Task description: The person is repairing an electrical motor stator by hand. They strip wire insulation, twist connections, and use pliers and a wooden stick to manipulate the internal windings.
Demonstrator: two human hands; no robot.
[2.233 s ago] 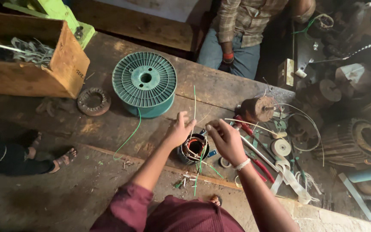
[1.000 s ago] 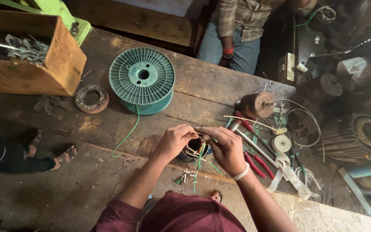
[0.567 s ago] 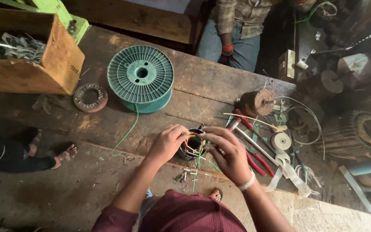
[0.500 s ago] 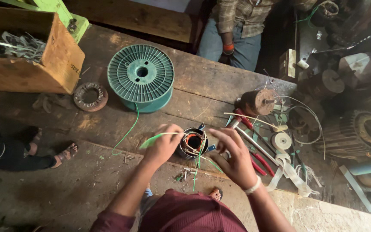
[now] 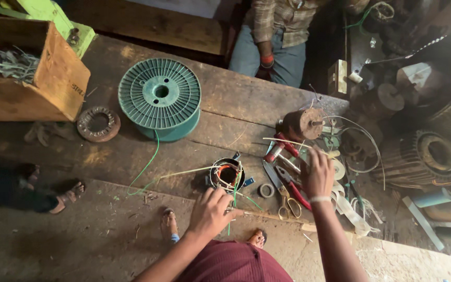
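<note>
Whereas half a second ago both hands flanked the small motor stator [image 5: 227, 175] near the bench's edge, the right hand [image 5: 317, 175] has now swung right, fingers spread over the red-handled pliers [image 5: 291, 180], while the left hand [image 5: 211, 211] pinches green wire [image 5: 234, 193] beside it, suggesting a tool change.

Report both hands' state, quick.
Left hand: closed, pinching the green wires beside the small motor stator.
Right hand: fingers spread, reaching among the tools; no grip can be told.
</note>
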